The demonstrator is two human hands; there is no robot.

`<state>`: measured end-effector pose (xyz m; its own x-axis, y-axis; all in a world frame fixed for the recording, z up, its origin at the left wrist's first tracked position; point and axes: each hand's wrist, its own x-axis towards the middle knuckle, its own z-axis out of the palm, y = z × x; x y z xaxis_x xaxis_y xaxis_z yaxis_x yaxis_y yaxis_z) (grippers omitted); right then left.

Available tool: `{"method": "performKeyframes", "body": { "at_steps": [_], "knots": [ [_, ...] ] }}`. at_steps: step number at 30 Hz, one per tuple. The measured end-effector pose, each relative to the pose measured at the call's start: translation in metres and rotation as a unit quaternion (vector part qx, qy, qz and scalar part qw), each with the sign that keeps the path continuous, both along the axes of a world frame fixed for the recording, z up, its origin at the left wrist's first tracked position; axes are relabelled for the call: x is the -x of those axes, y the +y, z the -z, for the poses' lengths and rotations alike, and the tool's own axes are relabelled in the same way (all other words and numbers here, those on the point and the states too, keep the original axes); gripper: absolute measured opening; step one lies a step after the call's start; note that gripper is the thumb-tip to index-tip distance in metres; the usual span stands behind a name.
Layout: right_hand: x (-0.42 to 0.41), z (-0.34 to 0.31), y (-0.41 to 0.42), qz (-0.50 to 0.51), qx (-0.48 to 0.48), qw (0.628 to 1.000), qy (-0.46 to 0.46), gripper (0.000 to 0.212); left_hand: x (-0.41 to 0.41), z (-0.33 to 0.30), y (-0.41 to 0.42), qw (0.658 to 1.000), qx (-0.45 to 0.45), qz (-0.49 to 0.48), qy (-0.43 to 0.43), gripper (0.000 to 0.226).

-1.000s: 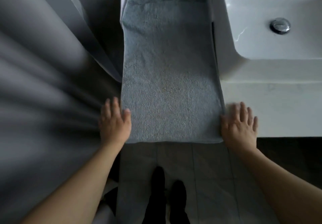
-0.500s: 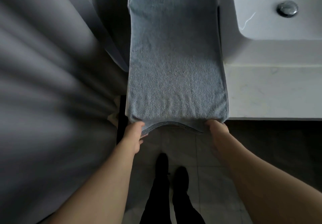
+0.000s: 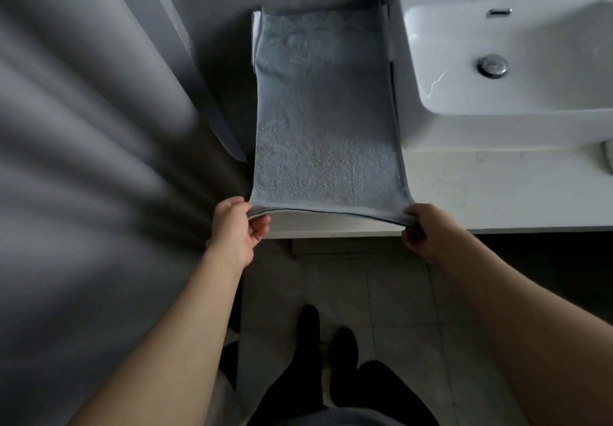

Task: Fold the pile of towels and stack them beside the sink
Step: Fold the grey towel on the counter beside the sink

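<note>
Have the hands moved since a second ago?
Yes. Both hands left the counter beside the towel and now pinch its near corners, lifting that edge.

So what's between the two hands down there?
In the head view, only the blue-grey towel's lifted near edge spans between the left hand and right hand, each pinching a corner; the white counter shows beneath.

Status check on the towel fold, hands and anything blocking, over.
Left hand and right hand each pinch a near corner of the grey towel. Near edge lifted off the counter. Nothing blocking.
</note>
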<state>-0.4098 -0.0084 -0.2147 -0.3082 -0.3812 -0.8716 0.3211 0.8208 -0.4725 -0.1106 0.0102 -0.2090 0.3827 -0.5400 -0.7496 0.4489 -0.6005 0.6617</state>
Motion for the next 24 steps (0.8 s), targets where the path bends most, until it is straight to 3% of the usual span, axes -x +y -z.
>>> {"method": "performKeyframes", "body": {
  "at_steps": [4, 7, 9, 11, 14, 16, 18, 20, 24],
  "knots": [
    [0.002, -0.027, -0.038, 0.084, 0.072, 0.994, -0.017, 0.010, 0.001, -0.024, -0.032, 0.997, 0.052, 0.015, 0.058, 0.023],
    [-0.001, -0.051, -0.076, 0.140, 0.145, 0.974, -0.101, 0.005, 0.006, -0.031, -0.058, 0.992, 0.115, 0.034, 0.047, 0.048],
    [-0.003, -0.064, -0.100, 0.141, 0.191, 0.962, -0.136, 0.023, 0.012, -0.035, -0.077, 0.988, 0.136, 0.070, -0.006, 0.063],
    [-0.002, -0.068, -0.124, 0.108, 0.230, 0.959, -0.128, 0.054, 0.018, -0.041, -0.099, 0.988, 0.114, 0.084, -0.062, 0.061],
    [0.005, -0.070, -0.154, -0.032, 0.258, 0.966, 0.000, 0.059, 0.024, -0.046, -0.127, 0.985, 0.101, 0.077, -0.114, 0.033],
    [0.014, -0.066, -0.174, -0.135, 0.249, 0.952, 0.113, 0.041, 0.025, -0.049, -0.147, 0.986, 0.095, 0.073, -0.113, 0.014],
    [0.021, -0.062, -0.193, -0.190, 0.241, 0.932, 0.194, 0.015, 0.023, -0.049, -0.166, 0.986, 0.094, 0.072, -0.119, 0.009],
    [0.025, -0.062, -0.214, -0.236, 0.248, 0.898, 0.278, 0.016, 0.020, -0.050, -0.186, 0.982, 0.102, 0.069, -0.140, 0.013],
    [0.029, -0.062, -0.261, -0.338, 0.284, 0.787, 0.431, 0.025, 0.012, -0.050, -0.230, 0.963, 0.111, 0.074, -0.235, 0.017]
  ]
}}
